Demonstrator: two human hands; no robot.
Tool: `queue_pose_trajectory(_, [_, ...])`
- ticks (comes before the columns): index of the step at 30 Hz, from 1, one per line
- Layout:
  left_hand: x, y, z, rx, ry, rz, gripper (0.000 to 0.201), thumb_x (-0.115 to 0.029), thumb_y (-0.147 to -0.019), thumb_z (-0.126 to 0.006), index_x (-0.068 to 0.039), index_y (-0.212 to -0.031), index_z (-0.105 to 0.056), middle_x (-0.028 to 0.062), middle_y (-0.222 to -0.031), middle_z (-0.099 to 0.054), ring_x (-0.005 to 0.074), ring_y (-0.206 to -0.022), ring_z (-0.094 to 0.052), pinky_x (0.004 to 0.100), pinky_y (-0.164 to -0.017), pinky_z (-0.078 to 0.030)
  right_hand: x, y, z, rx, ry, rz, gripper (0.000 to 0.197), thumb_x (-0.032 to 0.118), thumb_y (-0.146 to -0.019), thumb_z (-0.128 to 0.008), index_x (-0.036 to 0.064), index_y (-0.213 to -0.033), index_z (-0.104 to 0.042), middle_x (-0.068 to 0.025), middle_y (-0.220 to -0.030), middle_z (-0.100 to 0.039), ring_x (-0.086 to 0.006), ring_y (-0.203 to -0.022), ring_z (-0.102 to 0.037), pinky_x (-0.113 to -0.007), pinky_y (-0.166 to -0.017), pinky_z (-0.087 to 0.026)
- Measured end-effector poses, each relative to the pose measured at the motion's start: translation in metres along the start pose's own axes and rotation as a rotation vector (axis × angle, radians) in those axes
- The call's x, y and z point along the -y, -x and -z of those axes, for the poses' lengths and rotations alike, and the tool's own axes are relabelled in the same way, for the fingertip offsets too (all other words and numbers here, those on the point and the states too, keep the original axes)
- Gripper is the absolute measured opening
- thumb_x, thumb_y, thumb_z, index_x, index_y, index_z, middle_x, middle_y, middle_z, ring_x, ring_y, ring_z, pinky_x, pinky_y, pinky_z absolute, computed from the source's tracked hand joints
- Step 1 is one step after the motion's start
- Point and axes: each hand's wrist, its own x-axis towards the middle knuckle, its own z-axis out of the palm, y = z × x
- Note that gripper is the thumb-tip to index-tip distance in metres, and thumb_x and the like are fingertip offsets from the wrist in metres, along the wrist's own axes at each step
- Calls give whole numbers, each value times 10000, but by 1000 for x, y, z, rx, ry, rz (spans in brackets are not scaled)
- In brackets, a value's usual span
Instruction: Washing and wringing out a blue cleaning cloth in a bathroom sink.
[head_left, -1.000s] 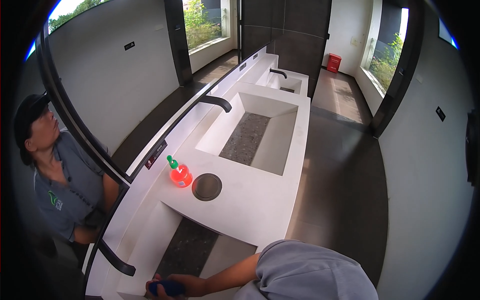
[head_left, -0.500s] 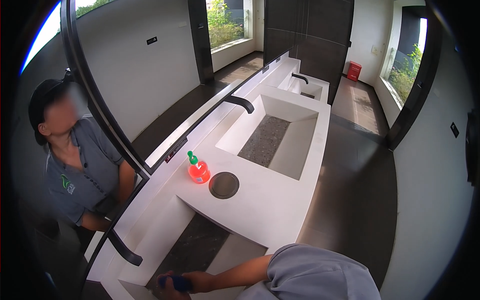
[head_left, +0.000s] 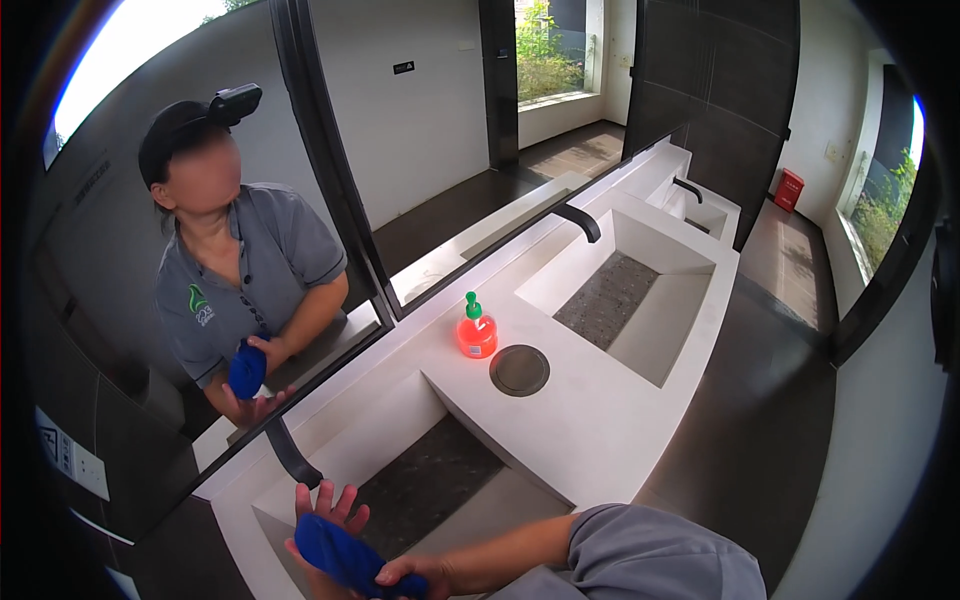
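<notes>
A folded blue cloth [head_left: 338, 552] is over the near sink basin [head_left: 520, 500], gripped at its near end by my right hand [head_left: 405, 572]. Behind the cloth my left hand [head_left: 326, 500] is open, its fingers spread and pointing up. The cloth's long side lies against the left palm or just in front of it; I cannot tell which. Close beyond the left fingertips, a black spout tap [head_left: 292, 458] reaches out from the wall side.
A bottle of red liquid [head_left: 477, 335] with a green pump stands on the white counter [head_left: 570, 420]. Beside it is a round metal lid [head_left: 520, 371]. A second basin [head_left: 690, 345] lies farther along. The mirror [head_left: 430, 150] runs along the left. A red bin [head_left: 789, 190] stands on the floor.
My head view has turned left, so more of the reflection shows. The blue cloth has been lifted higher above the basin, and the left fingers have spread open.
</notes>
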Motion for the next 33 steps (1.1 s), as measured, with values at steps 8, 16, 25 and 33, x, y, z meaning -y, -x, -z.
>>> queue_pose_trajectory(8, [8,-19,1,527,531,-81,582,-356,-779,-656,-161,-1242,-363,102,-1200,-445,366,-1205,-362,573,-997,-283,3,8,-17,289,-100,-79,407,248,-796,-584,43,-1121,-452,-105,-887,-526,-148,-631,-517,-230,-514,-445])
queue_pose_trajectory(16, [-8,-15,-24,-197,-101,20,247,8,-735,-577,-84,-817,-363,95,-789,-470,222,-691,-562,382,-670,-524,25,16,-2,-158,449,137,292,258,-755,-631,74,-946,-509,-15,-757,-524,-83,-559,-488,-197,-476,-388])
queue_pose_trajectory(25, [81,2,51,-502,-986,208,156,35,-738,-537,-44,-800,-418,72,-709,-497,165,-580,-581,282,-522,-479,35,9,102,-902,938,297,207,155,-669,-666,76,-837,-576,4,-727,-538,-105,-637,-499,-253,-580,-388])
queue_pose_trajectory(33, [148,43,88,-800,-984,243,182,-6,-702,-573,-62,-830,-456,76,-715,-484,191,-545,-562,312,-494,-481,32,28,137,-1183,1254,-6,297,192,-615,-675,50,-856,-577,-50,-681,-580,-143,-649,-574,-287,-586,-443])
